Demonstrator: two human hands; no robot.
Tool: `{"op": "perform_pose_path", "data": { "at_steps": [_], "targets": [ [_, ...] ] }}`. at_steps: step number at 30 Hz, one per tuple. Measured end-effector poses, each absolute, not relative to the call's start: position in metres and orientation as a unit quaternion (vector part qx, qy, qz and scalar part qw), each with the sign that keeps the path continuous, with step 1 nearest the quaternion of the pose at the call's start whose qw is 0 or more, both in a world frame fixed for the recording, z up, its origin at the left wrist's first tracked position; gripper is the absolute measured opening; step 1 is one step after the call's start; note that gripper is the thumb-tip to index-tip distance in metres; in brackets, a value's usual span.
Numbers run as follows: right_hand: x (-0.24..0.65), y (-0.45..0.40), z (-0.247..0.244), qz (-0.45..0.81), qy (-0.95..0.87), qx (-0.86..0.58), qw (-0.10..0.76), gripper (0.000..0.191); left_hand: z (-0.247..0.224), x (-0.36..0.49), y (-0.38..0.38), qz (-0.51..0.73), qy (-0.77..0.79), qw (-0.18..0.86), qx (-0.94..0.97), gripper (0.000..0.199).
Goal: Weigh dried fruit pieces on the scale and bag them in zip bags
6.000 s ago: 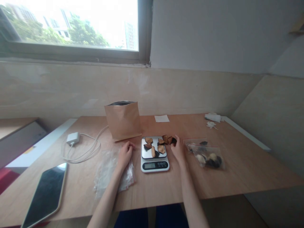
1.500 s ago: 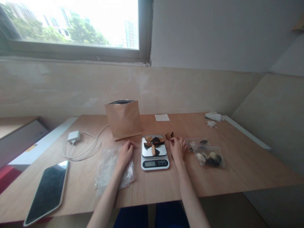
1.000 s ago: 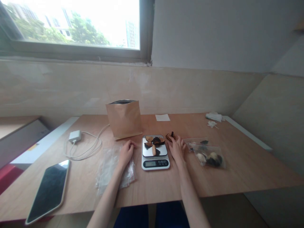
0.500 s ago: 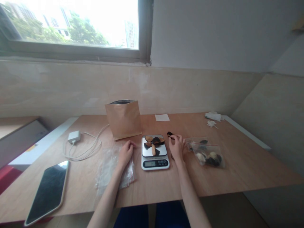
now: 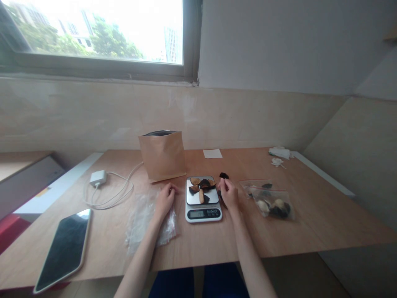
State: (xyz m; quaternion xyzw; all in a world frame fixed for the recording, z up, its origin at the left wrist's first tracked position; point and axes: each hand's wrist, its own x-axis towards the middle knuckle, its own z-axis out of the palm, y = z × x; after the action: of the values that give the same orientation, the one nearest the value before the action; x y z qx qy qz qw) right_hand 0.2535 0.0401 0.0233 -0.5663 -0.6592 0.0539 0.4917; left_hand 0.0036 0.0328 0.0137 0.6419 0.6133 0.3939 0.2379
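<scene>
My left hand rests with curled fingers at the upper right of a pile of clear plastic bags, left of a white kitchen scale. Several dried pieces, dark outside and tan inside, lie on the scale's plate; one is a slice near its front. The display is lit, its digits too faint to read. Right of the scale, my right hand is closed in a pinch. A dark dried piece shows at its fingertips; whether they grip it is unclear. Another dark piece is partly hidden by this hand.
Behind the scale stands an open brown paper pouch. Zip bags with pale and dark pieces lie at right. A tablet and a white charger with cable are at left. White paper and tissues lie at the back.
My right hand has drawn slightly back toward me, its fingers more tightly bent. The dark piece stays near the same spot. The left hand and the scale's load look unchanged.
</scene>
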Motion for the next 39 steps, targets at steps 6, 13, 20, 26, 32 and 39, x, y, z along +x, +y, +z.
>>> {"op": "perform_pose_path", "data": {
  "at_steps": [6,13,20,26,32,39],
  "targets": [
    [0.255,0.039,0.022,0.009,-0.649,-0.612,0.452,0.058,0.015,0.004,0.032,0.394,0.614,0.227,0.645,0.018],
    [0.255,0.04,0.026,0.081,-0.566,-0.576,0.584,0.056,0.013,0.003,0.033,0.396,0.611,0.227,0.647,0.018],
    [0.245,0.04,0.027,0.168,-0.562,-0.507,0.632,0.048,0.011,0.002,0.034,0.402,0.607,0.228,0.646,0.018],
    [0.239,0.041,0.022,0.07,-0.688,-0.475,0.544,0.044,0.012,0.003,0.033,0.402,0.608,0.227,0.646,0.018],
    [0.24,0.039,0.024,0.024,-0.688,-0.479,0.544,0.044,0.012,0.003,0.034,0.406,0.605,0.227,0.646,0.017],
    [0.246,0.039,0.021,0.04,-0.618,-0.531,0.578,0.048,0.012,0.003,0.034,0.412,0.604,0.226,0.644,0.018]
  ]
}}
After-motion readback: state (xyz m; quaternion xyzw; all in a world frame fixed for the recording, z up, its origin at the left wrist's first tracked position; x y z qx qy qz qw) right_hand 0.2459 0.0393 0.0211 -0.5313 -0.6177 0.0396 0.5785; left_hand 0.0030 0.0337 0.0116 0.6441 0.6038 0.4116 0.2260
